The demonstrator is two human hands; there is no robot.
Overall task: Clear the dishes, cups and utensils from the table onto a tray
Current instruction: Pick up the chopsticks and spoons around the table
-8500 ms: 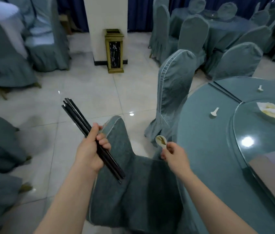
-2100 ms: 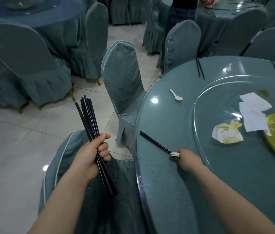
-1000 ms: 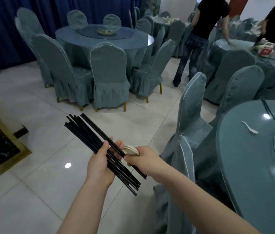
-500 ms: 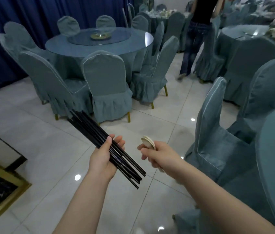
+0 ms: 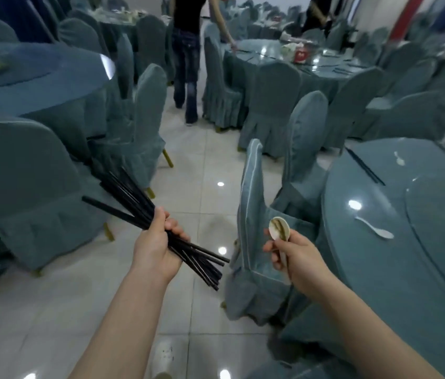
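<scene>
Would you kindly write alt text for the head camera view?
The left hand grips a bundle of black chopsticks and the right hand holds white spoons, beside a round table where another spoon lies.

bundle of long black chopsticks (image 5: 145, 214): fanned, slanting up-left to down-right, gripped mid-length in left hand (image 5: 158, 246) | stained white ceramic soup spoon (image 5: 279, 228): bowl up, handle down, held in right hand (image 5: 295, 258) | second white soup spoon (image 5: 374, 228): lying flat on round teal glass-topped table (image 5: 380, 269) | black chopstick pair (image 5: 364, 166): flat near table's far edge
</scene>
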